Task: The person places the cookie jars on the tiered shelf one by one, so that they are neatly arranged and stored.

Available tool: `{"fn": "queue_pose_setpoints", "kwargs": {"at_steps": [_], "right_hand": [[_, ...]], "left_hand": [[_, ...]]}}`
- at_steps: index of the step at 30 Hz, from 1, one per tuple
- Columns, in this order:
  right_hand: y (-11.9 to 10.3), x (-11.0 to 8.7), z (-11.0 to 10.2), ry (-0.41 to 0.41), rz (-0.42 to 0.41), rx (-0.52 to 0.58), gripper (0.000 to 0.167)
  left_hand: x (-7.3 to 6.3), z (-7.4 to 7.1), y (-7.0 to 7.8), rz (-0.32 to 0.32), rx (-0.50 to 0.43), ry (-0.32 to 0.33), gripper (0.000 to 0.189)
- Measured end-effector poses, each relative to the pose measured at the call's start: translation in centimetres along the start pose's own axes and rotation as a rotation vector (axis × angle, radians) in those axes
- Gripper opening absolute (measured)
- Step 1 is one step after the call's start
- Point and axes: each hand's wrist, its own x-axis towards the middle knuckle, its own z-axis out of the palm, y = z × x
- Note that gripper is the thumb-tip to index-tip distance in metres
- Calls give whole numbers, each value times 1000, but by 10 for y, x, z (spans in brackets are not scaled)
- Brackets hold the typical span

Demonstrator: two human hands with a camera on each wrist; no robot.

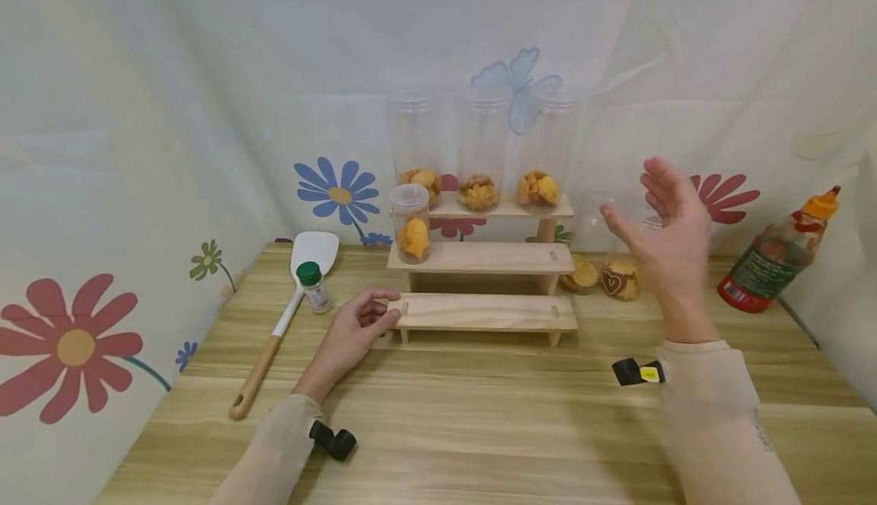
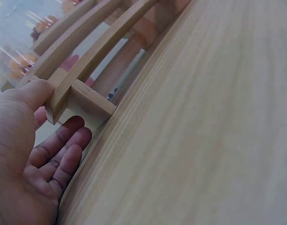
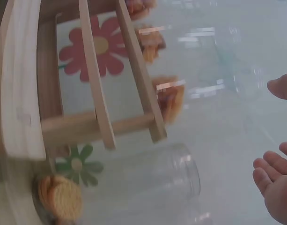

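Observation:
A three-tier wooden display shelf (image 1: pixel 479 312) stands at the table's middle. My left hand (image 1: pixel 356 327) holds the left end of its lowest step, thumb and index finger at the end board, as the left wrist view shows. Raised at the right, my right hand (image 1: pixel 674 234) has its fingers spread and nothing in it. Behind that hand, partly hidden, stand a clear jar with a heart-marked cookie (image 1: pixel 620 280) and another with round cookies (image 1: pixel 581 273). Three tall cookie jars (image 1: pixel 482 155) line the top tier. A shorter jar (image 1: pixel 413 227) sits at the left of the middle tier.
To the left lies a white spatula (image 1: pixel 288 311) with a wooden handle, and a small green-capped shaker (image 1: pixel 314 288) stands beside it. A red sauce bottle (image 1: pixel 777 257) with an orange cap is at the far right. Flowered cloth (image 1: pixel 205 109) hangs around the wooden table (image 1: pixel 479 429).

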Motion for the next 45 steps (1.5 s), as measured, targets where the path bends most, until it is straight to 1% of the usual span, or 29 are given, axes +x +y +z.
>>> {"fn": "queue_pose_setpoints", "kwargs": {"at_steps": [4, 9, 13, 16, 19, 23, 28, 38, 45], "right_hand": [[15, 2, -19, 49, 37, -18, 81], [35, 3, -35, 75, 119, -77, 82], [50, 4, -43, 57, 210, -132, 85], [62, 4, -46, 40, 273, -151, 89], [78, 3, -47, 20, 302, -142, 92], [97, 2, -45, -15, 321, -122, 93], [113, -1, -40, -36, 303, -123, 89], [130, -9, -35, -47, 296, -145, 84], [140, -11, -34, -85, 316, -180, 81]], "left_hand": [[0, 1, 1, 7, -4, -5, 33], [0, 1, 3, 19, -9, -2, 33], [2, 2, 3, 18, -3, 2, 32], [2, 2, 2, 16, -1, 1, 31], [1, 1, 2, 19, -8, 1, 32], [1, 1, 1, 18, -12, 3, 32], [0, 1, -1, 8, -6, 6, 32], [0, -1, -1, -4, -8, 4, 30], [0, 0, 0, 7, -7, 1, 32]]}}
